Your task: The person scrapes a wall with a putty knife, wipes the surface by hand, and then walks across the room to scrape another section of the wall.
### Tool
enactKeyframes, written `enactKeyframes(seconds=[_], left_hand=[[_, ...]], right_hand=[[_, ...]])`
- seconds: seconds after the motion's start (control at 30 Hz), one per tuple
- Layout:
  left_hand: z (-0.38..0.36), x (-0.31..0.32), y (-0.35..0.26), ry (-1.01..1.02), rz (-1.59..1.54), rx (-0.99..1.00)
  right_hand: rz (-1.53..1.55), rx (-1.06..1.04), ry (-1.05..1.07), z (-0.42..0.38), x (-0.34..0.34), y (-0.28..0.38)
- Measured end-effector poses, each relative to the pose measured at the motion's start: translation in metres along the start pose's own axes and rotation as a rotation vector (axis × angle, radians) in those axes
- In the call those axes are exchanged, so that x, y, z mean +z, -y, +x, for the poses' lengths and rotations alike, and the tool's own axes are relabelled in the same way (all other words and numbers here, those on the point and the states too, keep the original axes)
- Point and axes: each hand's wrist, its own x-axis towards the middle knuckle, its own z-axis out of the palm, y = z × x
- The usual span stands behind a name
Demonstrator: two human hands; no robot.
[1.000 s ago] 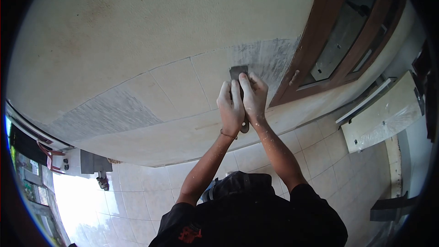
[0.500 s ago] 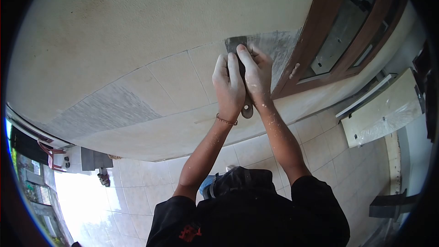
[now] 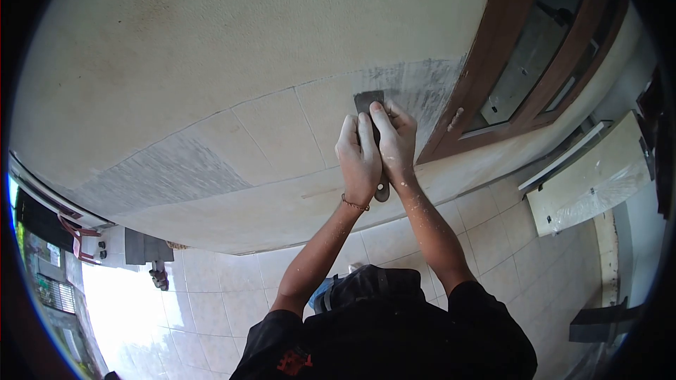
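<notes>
A scraper [image 3: 368, 99] with a wide dark blade lies against the wall, its blade pointing up. Both my hands grip it, with thumbs laid along the tool. My left hand [image 3: 359, 158] is closed round its left side, and my right hand [image 3: 396, 141] round its right side. Pale dust coats the fingers of both. The handle's end, with a hole in it, shows below between my wrists. Around the blade is a grey, streaked patch [image 3: 415, 84] of wall, reaching to the brown door frame. Left of it are smooth beige tiles [image 3: 264, 130].
A brown wooden door [image 3: 517, 49] with glass stands at the right. Farther right a pale panel with clear plastic [image 3: 591, 183] leans over the tiled floor [image 3: 486, 239]. Another grey scraped patch [image 3: 165, 172] is on the left wall. A red chair [image 3: 74, 239] stands far left.
Both my hands and the scraper have moved down the wall, away from the upper edge of the grey patch. The grip stays the same, and the view has shifted slightly.
</notes>
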Motion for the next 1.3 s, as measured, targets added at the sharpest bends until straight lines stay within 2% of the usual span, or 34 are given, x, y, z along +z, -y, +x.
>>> enactKeyframes(seconds=[0.1,0.2,0.27,0.33,0.37,0.43,0.5,0.57,0.63,0.67,0.8,0.87,0.93,1.0,1.03,1.07,1.1,1.13,1.17,1.2,1.23,1.27,1.3], left_hand=[[0.017,0.001,-0.032,0.006,-0.047,0.043],[0.016,0.003,-0.025,-0.017,-0.014,0.032],[0.004,0.000,-0.015,-0.014,0.018,0.025],[0.000,0.001,-0.013,-0.008,-0.030,-0.027],[0.004,0.002,-0.012,-0.030,-0.012,0.043],[0.017,0.001,-0.031,-0.004,-0.082,0.005],[0.019,0.002,-0.036,0.005,-0.133,-0.001],[0.006,0.003,-0.019,-0.014,-0.043,0.009],[-0.003,-0.001,-0.006,0.000,-0.025,-0.041],[0.000,-0.001,-0.005,-0.006,-0.026,0.003],[0.015,0.000,-0.028,-0.010,-0.035,0.051],[0.017,0.004,-0.025,-0.026,-0.074,0.041],[-0.004,0.000,0.005,-0.023,0.034,0.033],[-0.044,-0.008,0.064,-0.023,0.104,-0.042],[-0.071,-0.017,0.102,0.003,0.157,-0.111],[-0.099,-0.028,0.146,0.065,0.252,-0.220],[-0.131,-0.049,0.218,0.277,0.166,-0.577],[-0.153,-0.073,0.236,0.571,0.196,-0.890],[-0.180,-0.096,0.260,0.774,0.340,-0.847],[-0.189,-0.112,0.276,0.971,0.490,-0.792],[-0.169,-0.115,0.252,0.943,0.501,-0.805],[-0.150,-0.119,0.200,0.917,0.515,-0.831],[-0.140,-0.129,0.169,0.893,0.531,-0.864]], right_hand=[[-0.034,0.025,0.050,0.014,0.011,0.039],[-0.034,-0.011,0.063,0.014,0.008,0.035],[-0.014,0.022,0.042,0.002,-0.001,0.008],[-0.070,0.033,0.053,0.001,0.000,0.013],[-0.063,0.047,0.061,0.003,0.000,0.016],[-0.069,0.035,0.084,0.015,0.011,0.044],[-0.063,-0.005,0.063,0.013,0.010,0.036],[-0.100,-0.049,0.039,0.009,0.004,0.014],[-0.017,0.028,0.012,0.000,0.000,0.000],[-0.007,0.038,-0.012,-0.002,0.002,-0.002],[0.007,0.030,0.121,0.019,0.012,0.043],[-0.042,-0.002,0.090,0.015,0.010,0.035],[-0.071,0.038,0.068,-0.002,-0.008,-0.011],[-0.221,0.090,0.034,-0.039,-0.036,-0.067],[-0.350,0.051,0.030,-0.060,-0.058,-0.115],[-0.482,0.194,0.019,-0.085,-0.077,-0.144],[-0.578,0.390,0.010,-0.113,-0.105,-0.188],[-0.604,0.639,0.006,-0.147,-0.151,-0.255],[-0.892,0.490,0.029,-0.180,-0.187,-0.284],[-0.939,0.699,0.027,-0.207,-0.217,-0.294],[-0.974,0.692,-0.011,-0.245,-0.264,-0.339],[-0.983,0.772,-0.011,-0.273,-0.301,-0.349],[-0.692,1.020,-0.156,-0.287,-0.317,-0.324]])
